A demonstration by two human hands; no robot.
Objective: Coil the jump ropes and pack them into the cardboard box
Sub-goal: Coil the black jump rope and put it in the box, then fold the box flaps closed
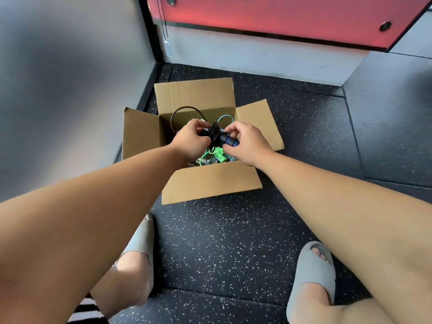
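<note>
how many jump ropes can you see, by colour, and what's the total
black rope: 1, held by the left hand and right hand over the cardboard box
green rope: 1, in the box
light blue rope: 1, in the box
total: 3 in plain sight; pale cords at the bottom are too unclear to count

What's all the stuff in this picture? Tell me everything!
Box: 1, brown cardboard, open on the floor.
Black rope: 1, black with a blue-ringed handle, held over the box.
Green rope: 1, green, inside the box.
Blue rope: 1, light blue, inside the box, far side.
Floor: 1, black with white speckles, under the box.
Panel: 1, red, on the far wall.
Slippers: 2, grey, on the person's feet.
Left hand: 1, grips the black rope's coil.
Right hand: 1, pinches the black rope's handle.
</note>
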